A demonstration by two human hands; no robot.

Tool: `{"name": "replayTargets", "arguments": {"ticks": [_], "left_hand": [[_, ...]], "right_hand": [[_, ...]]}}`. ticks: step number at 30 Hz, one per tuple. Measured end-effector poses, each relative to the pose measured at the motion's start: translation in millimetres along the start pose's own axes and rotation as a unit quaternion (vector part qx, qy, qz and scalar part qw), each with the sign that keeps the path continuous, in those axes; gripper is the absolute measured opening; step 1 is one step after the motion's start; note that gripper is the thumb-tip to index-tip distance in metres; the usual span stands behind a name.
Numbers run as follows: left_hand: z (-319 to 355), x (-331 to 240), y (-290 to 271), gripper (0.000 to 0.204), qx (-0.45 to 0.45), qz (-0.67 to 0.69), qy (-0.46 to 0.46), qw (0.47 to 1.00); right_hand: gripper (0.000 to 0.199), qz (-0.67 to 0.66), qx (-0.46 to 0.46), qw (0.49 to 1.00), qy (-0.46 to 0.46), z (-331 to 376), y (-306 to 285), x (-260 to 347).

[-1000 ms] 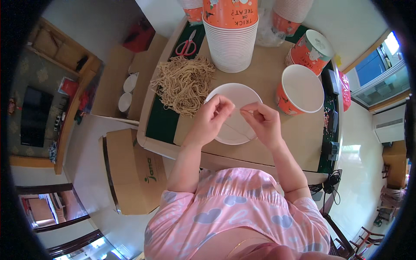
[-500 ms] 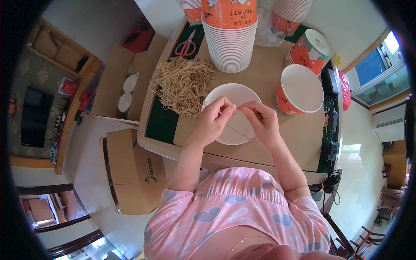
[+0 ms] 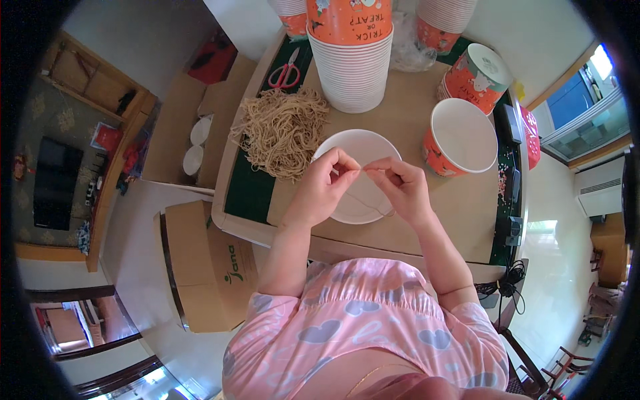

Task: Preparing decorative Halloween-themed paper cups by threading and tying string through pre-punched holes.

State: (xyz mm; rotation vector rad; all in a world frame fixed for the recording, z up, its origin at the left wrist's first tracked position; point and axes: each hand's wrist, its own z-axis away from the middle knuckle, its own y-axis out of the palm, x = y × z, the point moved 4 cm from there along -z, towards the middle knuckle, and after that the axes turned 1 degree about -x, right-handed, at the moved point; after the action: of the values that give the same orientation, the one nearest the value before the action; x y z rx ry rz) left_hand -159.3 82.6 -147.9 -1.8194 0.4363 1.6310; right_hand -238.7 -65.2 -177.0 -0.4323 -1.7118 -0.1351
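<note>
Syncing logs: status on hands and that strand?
Left hand and right hand pinch a thin tan strand over the white bowl. Strand pile left. Nothing in the way.

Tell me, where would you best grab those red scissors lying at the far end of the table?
Probably from above, by the red handle loops of the scissors. They lie flat and clear of the pile of strings, handles nearer the person, blades pointing away.

Left hand [image 3: 327,187] and right hand [image 3: 399,187]: fingertips drawn closer, now nearly meeting over the white bowl [image 3: 360,143]. Thin string [image 3: 365,200]: loop now hangs below them.
</note>
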Motion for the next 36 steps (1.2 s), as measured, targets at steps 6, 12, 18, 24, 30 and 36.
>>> {"name": "replayTargets", "arguments": {"ticks": [6, 12, 18, 24, 30, 36], "left_hand": [[1, -7, 0, 0.008, -0.015, -0.063, 0.019, 0.998], [3, -27, 4, 0.015, -0.112, -0.12, 0.129, 0.978], [28, -21, 53, 0.027, -0.023, -0.269, 0.227, 0.935], [35, -1, 42, 0.013, 0.062, -0.137, 0.075, 0.986], [23, -11, -16, 0.009, -0.199, -0.357, 0.16, 0.898], [18, -10, 4, 0.029, -0.064, -0.379, 0.198, 0.902]], "right_hand": [[0.01, 0.02, 0.018, 1.0, 0.01, -2, 1, 9], [0.005, 0.004, 0.038, 0.999, -0.02, -18, -5, 14], [0.008, 0.102, 0.103, 0.989, -0.022, -45, -26, 17], [0.008, 0.09, 0.12, 0.989, -0.004, -34, -30, 5], [0.009, 0.103, 0.126, 0.987, 0.017, -8, -32, 4], [0.009, 0.087, 0.118, 0.989, -0.002, 4, -26, 6]]}}
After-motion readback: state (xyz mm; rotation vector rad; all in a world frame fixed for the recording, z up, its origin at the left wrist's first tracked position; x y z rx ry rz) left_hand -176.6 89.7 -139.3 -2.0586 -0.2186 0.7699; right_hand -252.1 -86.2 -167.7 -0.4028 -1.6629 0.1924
